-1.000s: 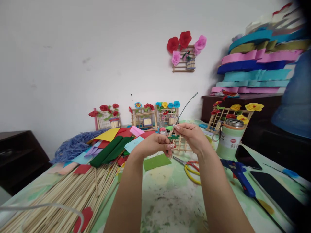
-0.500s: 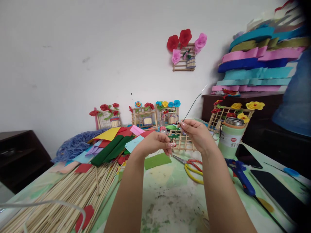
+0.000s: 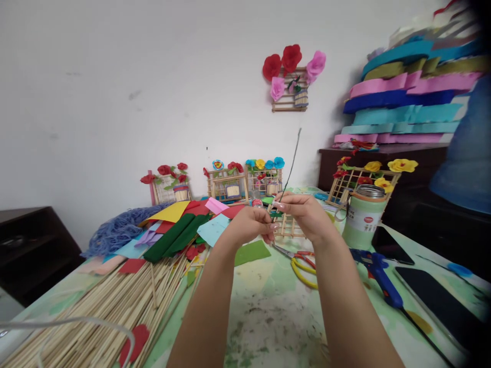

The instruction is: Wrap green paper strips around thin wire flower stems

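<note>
A thin dark green wire stem (image 3: pixel 293 163) rises almost upright from between my hands, above the middle of the table. My left hand (image 3: pixel 251 225) is closed in a pinch around its lower end. Just right of it, my right hand (image 3: pixel 303 212) pinches the stem a bit higher with thumb and forefinger. A scrap of green shows by the fingertips, partly covered. Below the hands lie a green paper piece (image 3: pixel 252 253) and scissors (image 3: pixel 303 276) with yellow and red handles. A small stick lattice (image 3: pixel 290 227) lies behind the right hand, partly hidden.
Thin sticks (image 3: pixel 111 301) and coloured paper (image 3: pixel 184 235) cover the left side, with blue yarn (image 3: pixel 111 232) behind. On the right are a green flask (image 3: pixel 362 220), a blue glue gun (image 3: pixel 378 278) and a phone (image 3: pixel 429 301). Flower-decorated lattices (image 3: pixel 264 176) stand against the wall.
The stem has swung left and stands more upright; its tip, pale before, now looks dark green. My right hand has moved slightly left and down, nearer my left hand.
</note>
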The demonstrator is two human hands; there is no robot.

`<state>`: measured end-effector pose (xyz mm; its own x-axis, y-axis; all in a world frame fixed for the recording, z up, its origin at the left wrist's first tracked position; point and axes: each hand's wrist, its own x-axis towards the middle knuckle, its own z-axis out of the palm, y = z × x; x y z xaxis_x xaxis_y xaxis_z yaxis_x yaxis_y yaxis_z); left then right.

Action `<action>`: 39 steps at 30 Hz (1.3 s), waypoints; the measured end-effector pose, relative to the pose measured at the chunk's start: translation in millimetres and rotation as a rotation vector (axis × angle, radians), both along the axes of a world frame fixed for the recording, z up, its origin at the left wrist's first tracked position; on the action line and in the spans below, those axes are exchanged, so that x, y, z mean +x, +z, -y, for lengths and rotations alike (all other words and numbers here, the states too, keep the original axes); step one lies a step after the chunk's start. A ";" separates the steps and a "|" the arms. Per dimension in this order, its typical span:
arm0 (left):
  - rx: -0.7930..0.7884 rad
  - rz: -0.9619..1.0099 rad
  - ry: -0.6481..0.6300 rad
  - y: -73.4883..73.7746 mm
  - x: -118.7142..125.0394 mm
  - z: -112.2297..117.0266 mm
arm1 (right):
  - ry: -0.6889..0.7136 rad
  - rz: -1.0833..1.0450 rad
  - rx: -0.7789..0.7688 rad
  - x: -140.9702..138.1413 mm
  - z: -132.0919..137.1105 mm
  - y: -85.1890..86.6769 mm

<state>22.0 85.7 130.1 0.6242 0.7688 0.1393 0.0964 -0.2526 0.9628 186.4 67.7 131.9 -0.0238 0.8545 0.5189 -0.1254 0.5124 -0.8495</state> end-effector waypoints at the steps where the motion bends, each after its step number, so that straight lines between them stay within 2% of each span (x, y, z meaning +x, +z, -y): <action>1: 0.001 -0.012 -0.001 -0.2 0.0 0.4 | -0.015 -0.023 -0.010 0.3 -0.2 0.3; 7: 0.019 -0.085 -0.020 0.7 -2.2 1.1 | -0.102 -0.193 -0.099 4.3 -0.9 0.5; 11: 0.016 -0.079 -0.006 2.5 -2.3 2.2 | -0.060 -0.242 -0.110 3.7 0.8 1.2; 14: 0.010 -0.068 0.010 3.1 -2.1 3.5 | 0.011 -0.168 -0.126 2.3 4.1 2.2; 18: 0.040 -0.054 0.004 1.9 -1.7 3.1 | 0.110 0.071 -0.188 2.2 6.4 0.8; 21: 0.056 -0.054 0.003 1.0 -1.2 2.1 | 0.126 0.111 -0.193 2.0 5.1 -0.9; 27: 0.039 -0.077 -0.014 0.7 -1.6 0.7 | 0.050 0.006 -0.139 -0.7 2.3 -0.5; 34: 0.012 -0.129 -0.031 0.2 -7.0 -2.7 | -0.019 -0.116 -0.158 -1.7 2.2 1.3; 39: -0.025 -0.173 -0.124 -3.0 -10.3 -6.7 | -0.132 -0.201 -0.125 5.5 4.2 3.5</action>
<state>11.7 92.4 127.1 0.7274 0.6862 0.0038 0.2302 -0.2492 0.9407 191.9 63.6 135.4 0.1854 0.9009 0.3924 -0.2368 0.4285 -0.8720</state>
